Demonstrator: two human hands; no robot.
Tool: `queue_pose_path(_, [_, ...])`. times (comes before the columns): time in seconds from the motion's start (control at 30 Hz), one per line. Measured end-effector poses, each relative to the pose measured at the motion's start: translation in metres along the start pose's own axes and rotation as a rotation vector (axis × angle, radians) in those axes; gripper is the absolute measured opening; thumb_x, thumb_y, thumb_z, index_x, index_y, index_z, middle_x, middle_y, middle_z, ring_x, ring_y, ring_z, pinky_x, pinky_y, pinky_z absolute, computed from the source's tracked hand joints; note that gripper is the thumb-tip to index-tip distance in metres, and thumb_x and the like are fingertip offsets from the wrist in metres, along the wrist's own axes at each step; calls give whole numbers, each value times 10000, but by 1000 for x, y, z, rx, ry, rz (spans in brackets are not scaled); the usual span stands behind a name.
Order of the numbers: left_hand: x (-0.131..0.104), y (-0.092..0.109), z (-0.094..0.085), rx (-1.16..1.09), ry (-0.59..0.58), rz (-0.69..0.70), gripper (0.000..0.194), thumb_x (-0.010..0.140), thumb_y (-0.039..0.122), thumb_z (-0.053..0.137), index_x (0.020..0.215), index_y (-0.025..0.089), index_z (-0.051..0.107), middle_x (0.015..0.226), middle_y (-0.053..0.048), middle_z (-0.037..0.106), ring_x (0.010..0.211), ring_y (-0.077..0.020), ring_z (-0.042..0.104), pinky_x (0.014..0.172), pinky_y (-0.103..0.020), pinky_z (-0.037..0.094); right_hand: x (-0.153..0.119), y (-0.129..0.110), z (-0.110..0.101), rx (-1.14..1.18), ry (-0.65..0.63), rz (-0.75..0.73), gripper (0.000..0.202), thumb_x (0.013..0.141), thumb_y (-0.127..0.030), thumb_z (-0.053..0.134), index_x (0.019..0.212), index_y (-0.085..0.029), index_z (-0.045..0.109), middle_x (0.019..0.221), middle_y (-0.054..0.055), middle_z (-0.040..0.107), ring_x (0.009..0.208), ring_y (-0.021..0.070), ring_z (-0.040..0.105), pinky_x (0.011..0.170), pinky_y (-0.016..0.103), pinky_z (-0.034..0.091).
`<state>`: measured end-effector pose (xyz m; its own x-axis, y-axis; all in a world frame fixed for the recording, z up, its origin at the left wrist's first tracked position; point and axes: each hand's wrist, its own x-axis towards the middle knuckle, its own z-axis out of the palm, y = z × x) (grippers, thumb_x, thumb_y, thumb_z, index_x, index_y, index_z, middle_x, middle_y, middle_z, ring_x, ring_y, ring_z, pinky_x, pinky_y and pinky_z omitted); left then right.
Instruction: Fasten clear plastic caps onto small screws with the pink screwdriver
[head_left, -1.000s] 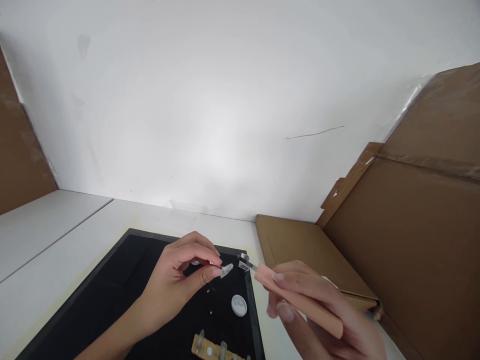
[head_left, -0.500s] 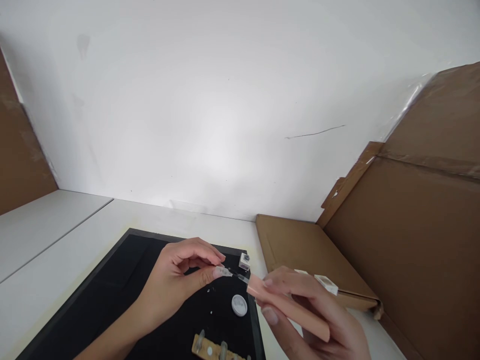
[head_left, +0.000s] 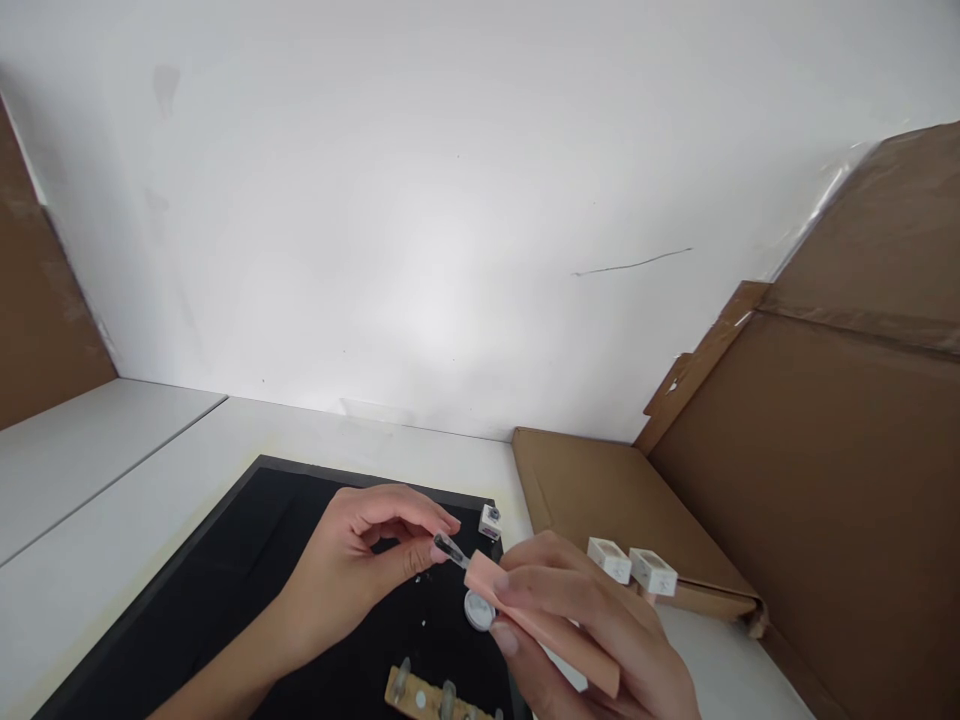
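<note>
My right hand [head_left: 592,620] is closed around a peach-coloured stick [head_left: 547,630], which has a clear, dark-streaked tip [head_left: 450,549] pointing up and left. That tip meets the pinched thumb and forefinger of my left hand [head_left: 367,545]. What the left fingertips pinch is mostly hidden behind the tip. Both hands are above the black mat [head_left: 247,560]. Below them lies a round whitish disc [head_left: 478,610], partly covered by my right hand. A tan strip with grey translucent pieces [head_left: 431,697] rests at the bottom edge of the view.
A small white box [head_left: 490,521] sits at the mat's back right corner. Two white boxes [head_left: 609,560] [head_left: 653,572] stand at the edge of a flat cardboard box [head_left: 615,500]. Cardboard walls [head_left: 840,450] rise at the right, with a white wall [head_left: 420,220] behind.
My right hand and the peach stick have moved left, so the tip now overlaps my left fingertips. The two white boxes at the right are more exposed. My left hand has shifted slightly.
</note>
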<state>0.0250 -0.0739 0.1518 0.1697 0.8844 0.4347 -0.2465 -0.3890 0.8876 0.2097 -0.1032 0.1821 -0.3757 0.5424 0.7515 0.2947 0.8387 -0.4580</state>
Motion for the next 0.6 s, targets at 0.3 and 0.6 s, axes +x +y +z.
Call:
queue_pose_path(0.3, [-2, 2, -2, -76, 9, -29, 155, 736, 91, 725, 746, 241, 764, 796, 6, 769, 593, -84, 651, 558, -155, 549, -2, 0, 1, -20, -22, 11, 277, 799, -7, 551, 958, -229, 596, 774, 13, 611, 643, 117, 575, 543, 218, 477])
queue_pose_path(0.6, [0, 4, -7, -84, 33, -25, 162, 753, 70, 703, 745, 222, 756, 802, 6, 762, 583, -66, 641, 553, -136, 542, -2, -5, -5, -41, -36, 19, 289, 814, -3, 541, 990, -227, 584, 765, 9, 601, 635, 118, 581, 532, 223, 454])
